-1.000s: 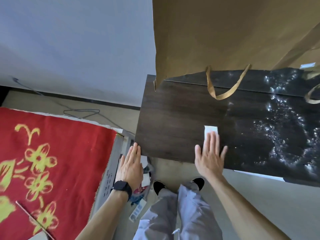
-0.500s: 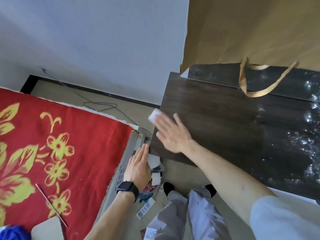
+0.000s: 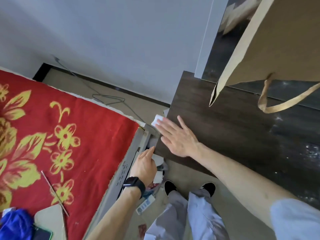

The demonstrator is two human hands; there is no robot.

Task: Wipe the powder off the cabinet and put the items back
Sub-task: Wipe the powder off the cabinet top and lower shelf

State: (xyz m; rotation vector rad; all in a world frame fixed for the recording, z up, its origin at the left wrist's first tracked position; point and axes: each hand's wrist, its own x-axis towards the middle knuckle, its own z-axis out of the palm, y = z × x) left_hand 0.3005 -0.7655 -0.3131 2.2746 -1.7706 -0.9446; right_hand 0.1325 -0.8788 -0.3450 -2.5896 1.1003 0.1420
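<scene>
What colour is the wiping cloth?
White, seen in the head view: the cloth under the right hand.

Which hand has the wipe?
The right hand, flat on the cabinet with the white wipe under its fingertips at its edge. The left hand, wearing the watch, is off the cabinet, beside it.

I see my right hand (image 3: 180,137) flat on the left end of the dark wooden cabinet top (image 3: 225,135), with a small white folded wipe (image 3: 156,121) under its fingertips, jutting past the cabinet's left edge. My left hand (image 3: 144,168) sits just left of the cabinet's front-left corner. A brown paper bag (image 3: 277,40) rests at the cabinet's back, and scattered white powder (image 3: 311,149) lies on its right part.
</scene>
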